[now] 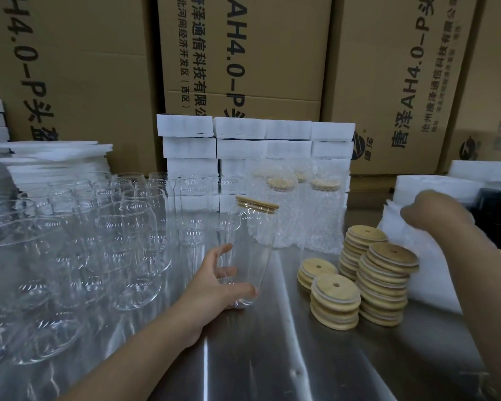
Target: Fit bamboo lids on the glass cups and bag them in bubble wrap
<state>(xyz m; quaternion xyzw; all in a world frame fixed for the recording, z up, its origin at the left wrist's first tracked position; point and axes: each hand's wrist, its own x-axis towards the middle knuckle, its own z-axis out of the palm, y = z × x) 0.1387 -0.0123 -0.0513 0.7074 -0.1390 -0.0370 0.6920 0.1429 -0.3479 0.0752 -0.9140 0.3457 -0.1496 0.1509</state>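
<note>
My left hand (223, 280) grips the lower part of a clear glass cup (250, 244), which tilts slightly right above the steel table (272, 357). A bamboo lid (257, 202) sits on its rim. My right hand (428, 209) is blurred, raised at the right over a white pile of bubble-wrap bags (434, 273); whether it holds anything is unclear. Stacks of bamboo lids (359, 279) with straw holes stand between the hands. Several cups wrapped in bubble wrap (295, 209), lids on, stand behind the held cup.
Many empty glass cups (104, 241) crowd the left half of the table. White foam blocks (255, 151) are stacked at the back, foam sheets (47, 157) at the left. Tall cardboard boxes (243, 53) wall off the rear.
</note>
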